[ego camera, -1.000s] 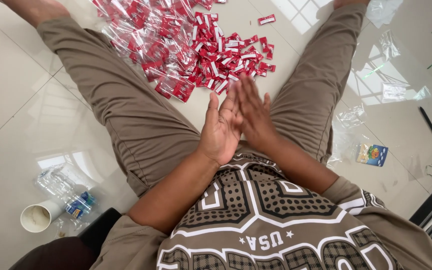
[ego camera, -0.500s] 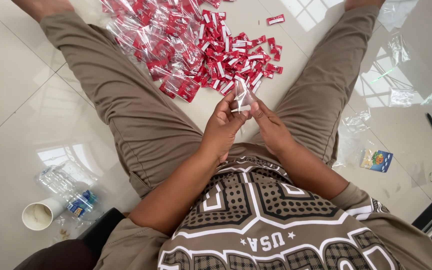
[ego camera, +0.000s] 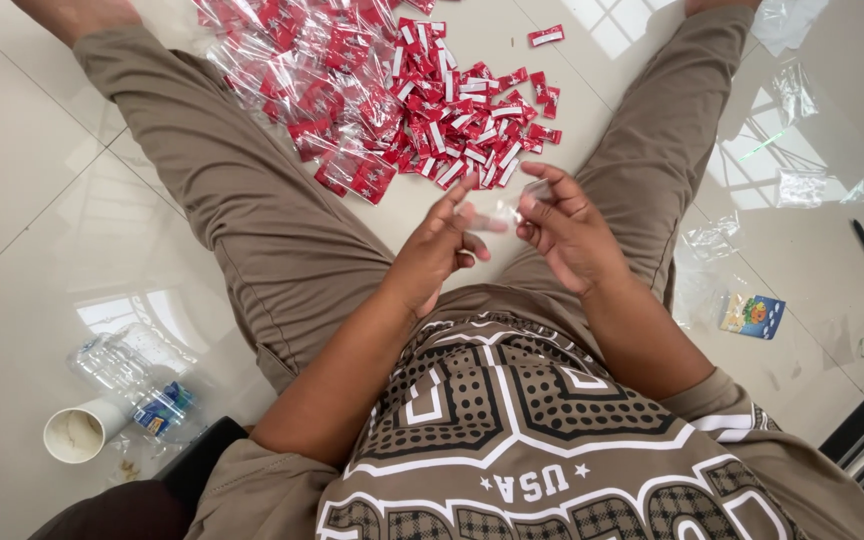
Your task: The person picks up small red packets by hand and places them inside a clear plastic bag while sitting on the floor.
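Hands, left (ego camera: pixel 439 250) and right (ego camera: pixel 564 225), pinch clear plastic bag (ego camera: pixel 505 208).

Glossy pale floor tiles (ego camera: pixel 42 150) are mirroring window light at nine o'clock. Shiny red-and-white foil-like sachets (ego camera: pixel 452 130) are lying at twelve o'clock, partly under clear crinkled film bags (ego camera: pixel 292 70). Matt khaki cloth trousers (ego camera: pixel 252 210) are creasing softly. A crushed clear plastic bottle (ego camera: pixel 137 375) and matt paper cup (ego camera: pixel 77 435) are sitting at eight o'clock.
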